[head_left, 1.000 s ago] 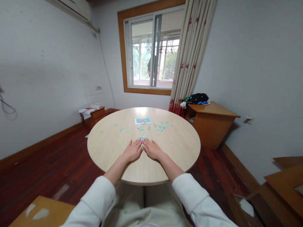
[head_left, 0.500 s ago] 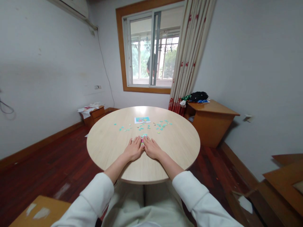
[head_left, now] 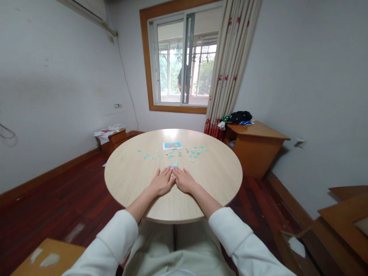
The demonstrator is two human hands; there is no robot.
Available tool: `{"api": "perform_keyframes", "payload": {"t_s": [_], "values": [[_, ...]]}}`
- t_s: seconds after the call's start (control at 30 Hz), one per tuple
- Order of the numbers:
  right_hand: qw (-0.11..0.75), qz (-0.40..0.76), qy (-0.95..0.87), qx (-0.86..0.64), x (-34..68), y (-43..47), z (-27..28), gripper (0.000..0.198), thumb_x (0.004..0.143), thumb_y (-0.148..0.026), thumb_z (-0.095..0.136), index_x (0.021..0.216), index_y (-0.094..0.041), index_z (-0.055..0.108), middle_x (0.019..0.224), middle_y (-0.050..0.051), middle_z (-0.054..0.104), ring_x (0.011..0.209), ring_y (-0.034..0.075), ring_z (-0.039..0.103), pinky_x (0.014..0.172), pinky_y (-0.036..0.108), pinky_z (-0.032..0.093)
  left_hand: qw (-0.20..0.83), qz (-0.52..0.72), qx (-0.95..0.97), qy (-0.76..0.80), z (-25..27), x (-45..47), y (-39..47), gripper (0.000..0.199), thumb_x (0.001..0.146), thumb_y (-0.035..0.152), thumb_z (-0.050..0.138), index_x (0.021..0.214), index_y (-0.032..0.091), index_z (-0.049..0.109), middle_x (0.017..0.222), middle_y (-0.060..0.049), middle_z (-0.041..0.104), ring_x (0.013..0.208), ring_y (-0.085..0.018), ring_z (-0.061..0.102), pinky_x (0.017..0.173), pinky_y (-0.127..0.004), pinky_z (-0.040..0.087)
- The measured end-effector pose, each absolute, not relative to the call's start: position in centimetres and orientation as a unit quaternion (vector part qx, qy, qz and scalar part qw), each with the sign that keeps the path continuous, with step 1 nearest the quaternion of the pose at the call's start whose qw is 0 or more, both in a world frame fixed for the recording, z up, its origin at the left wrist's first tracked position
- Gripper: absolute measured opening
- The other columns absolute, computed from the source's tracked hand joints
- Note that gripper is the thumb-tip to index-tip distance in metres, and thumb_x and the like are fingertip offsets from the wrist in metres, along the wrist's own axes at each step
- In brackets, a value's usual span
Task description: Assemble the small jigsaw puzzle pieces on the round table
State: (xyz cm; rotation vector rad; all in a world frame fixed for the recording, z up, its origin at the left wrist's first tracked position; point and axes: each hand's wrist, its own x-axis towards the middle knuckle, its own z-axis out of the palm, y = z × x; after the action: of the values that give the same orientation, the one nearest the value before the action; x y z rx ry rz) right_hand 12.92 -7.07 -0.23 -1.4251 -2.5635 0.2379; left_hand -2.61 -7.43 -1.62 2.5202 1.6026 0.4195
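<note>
A small joined patch of jigsaw puzzle (head_left: 174, 165), turquoise with some pink, lies flat on the round table. My left hand (head_left: 162, 181) rests palm down on its left side, fingers stretched forward and touching it. From the other side my right hand (head_left: 184, 180) lies flat too, its fingertips close to those of the left. Both hands are open, and they cover much of the patch; its upper edge and a narrow strip between the hands show. Beyond it are several loose puzzle pieces (head_left: 197, 153), mostly turquoise and pale green. Behind those lies a picture sheet (head_left: 173, 146).
The round pale wooden table (head_left: 126, 172) has its near edge by my lap. A wooden desk (head_left: 258, 147) with a heap of cloth (head_left: 240, 117) stands at the right, near the curtain (head_left: 230, 61). Through the window (head_left: 184, 61) a person (head_left: 184, 78) is partly visible.
My fingertips have drawn back slightly toward me, and a little more of the puzzle patch shows. The loose pieces and picture sheet lie as before.
</note>
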Motion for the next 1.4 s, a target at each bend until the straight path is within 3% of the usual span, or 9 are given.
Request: {"api": "perform_keyframes", "payload": {"t_s": [0.17,0.33,0.53,0.63,0.73,0.83,1.0,1.17,1.4], "values": [[0.117,0.074,-0.865,-0.483,12.9,-7.2,-0.4,0.051,0.092,-0.026,0.026,0.141,-0.012,0.032,0.147,0.013,0.030,0.136,0.021,0.025,0.110,0.044,0.016,0.076,0.165,0.828,0.531,-1.8,-2.9,-7.2,0.060,0.092,0.048,0.020,0.141,0.015,0.030,0.148,-0.013,0.026,0.138,-0.023,0.019,0.111,-0.050,0.010],[0.175,0.050,-0.856,-0.484,12.9,-7.6,0.1,0.041,0.095,-0.032,0.028,0.125,-0.018,0.053,0.135,0.012,0.049,0.127,0.019,0.040,0.104,0.038,0.025,0.116,0.289,0.764,0.566,-2.3,-3.4,-6.1,0.054,0.093,0.039,0.020,0.138,0.013,0.033,0.148,-0.017,0.027,0.138,-0.022,0.020,0.110,-0.049,0.014],[0.224,0.051,-0.804,-0.548,13.2,-7.4,0.6,0.043,0.097,-0.030,0.023,0.096,-0.018,0.064,0.107,0.009,0.066,0.105,0.017,0.055,0.093,0.034,0.032,0.206,0.535,0.611,0.546,-1.8,-4.5,-5.4,0.055,0.089,0.046,0.023,0.107,0.010,0.060,0.118,-0.018,0.060,0.112,-0.024,0.055,0.097,-0.042,0.039],[0.233,0.064,-0.794,-0.557,13.3,-7.1,0.4,0.042,0.097,-0.030,0.022,0.109,-0.019,0.061,0.125,0.010,0.058,0.119,0.017,0.047,0.098,0.036,0.027,0.244,0.572,0.560,0.548,-1.4,-5.1,-5.4,0.062,0.084,0.058,0.024,0.077,0.013,0.065,0.089,-0.016,0.069,0.089,-0.025,0.064,0.083,-0.040,0.047],[0.187,0.082,-0.827,-0.525,13.4,-7.1,0.2,0.044,0.096,-0.033,0.022,0.128,-0.019,0.050,0.141,0.009,0.042,0.132,0.019,0.032,0.106,0.041,0.017,0.241,0.569,0.549,0.563,-1.3,-5.3,-5.5,0.065,0.081,0.063,0.023,0.064,0.015,0.063,0.074,-0.014,0.068,0.076,-0.024,0.064,0.076,-0.039,0.047],[0.158,0.080,-0.846,-0.502,13.3,-7.3,0.2,0.045,0.096,-0.034,0.021,0.130,-0.021,0.049,0.140,0.010,0.043,0.132,0.019,0.033,0.108,0.045,0.012,0.231,0.567,0.553,0.565,-1.3,-5.3,-5.4,0.065,0.081,0.062,0.022,0.058,0.016,0.061,0.068,-0.012,0.066,0.069,-0.022,0.063,0.073,-0.038,0.047],[0.198,0.061,-0.830,-0.517,13.3,-7.6,0.5,0.044,0.097,-0.033,0.022,0.111,-0.023,0.062,0.128,0.009,0.055,0.122,0.017,0.044,0.105,0.046,0.017,0.229,0.566,0.561,0.559,-1.4,-5.3,-5.4,0.062,0.083,0.060,0.021,0.054,0.017,0.056,0.060,-0.009,0.062,0.060,-0.019,0.059,0.065,-0.033,0.046],[0.174,0.055,-0.852,-0.491,13.2,-7.6,0.2,0.045,0.096,-0.037,0.024,0.130,-0.020,0.048,0.143,0.011,0.038,0.134,0.020,0.029,0.107,0.046,0.016,0.223,0.553,0.578,0.557,-1.7,-5.4,-5.1,0.058,0.084,0.054,0.021,0.050,0.019,0.053,0.054,-0.006,0.058,0.056,-0.017,0.056,0.061,-0.031,0.043],[0.122,0.077,-0.861,-0.487,13.2,-7.2,-0.1,0.053,0.095,-0.037,0.015,0.139,-0.015,0.035,0.148,0.010,0.029,0.138,0.020,0.020,0.110,0.044,0.013,0.215,0.555,0.578,0.558,-1.6,-5.2,-5.2,0.057,0.085,0.052,0.021,0.049,0.020,0.051,0.051,-0.005,0.057,0.052,-0.016,0.055,0.059,-0.029,0.042]]}}
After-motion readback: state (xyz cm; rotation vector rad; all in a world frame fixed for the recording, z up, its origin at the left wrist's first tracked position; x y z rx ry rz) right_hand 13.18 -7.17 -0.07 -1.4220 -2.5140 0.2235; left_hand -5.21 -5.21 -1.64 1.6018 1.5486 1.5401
